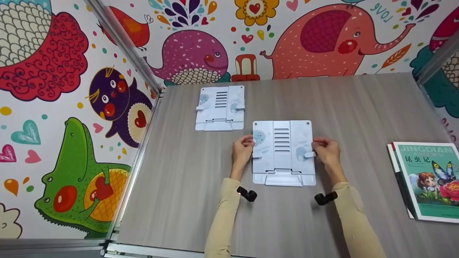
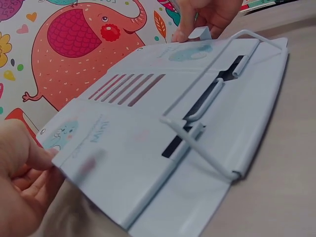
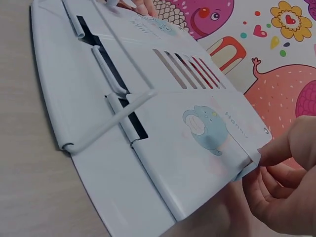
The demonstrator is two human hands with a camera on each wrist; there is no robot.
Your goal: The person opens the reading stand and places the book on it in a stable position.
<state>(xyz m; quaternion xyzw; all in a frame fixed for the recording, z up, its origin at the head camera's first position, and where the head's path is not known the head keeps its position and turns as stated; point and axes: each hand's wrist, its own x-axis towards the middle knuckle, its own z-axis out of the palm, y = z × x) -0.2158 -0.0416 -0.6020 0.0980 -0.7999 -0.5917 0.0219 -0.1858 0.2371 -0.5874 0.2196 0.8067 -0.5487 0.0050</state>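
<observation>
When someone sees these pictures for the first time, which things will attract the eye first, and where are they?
Probably the big coral elephant drawing at the back and the green crocodile drawing at the left of the head view. Next, likely, the white slotted stand, pinched at its two sides by the left grip and right grip. A similar stand is farther back to its left; a green-covered book lies at the right.

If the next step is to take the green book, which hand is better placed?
Probably the right hand: it holds the stand at the edge facing the green book. The left hand, at the opposite edge, is farther away.
</observation>
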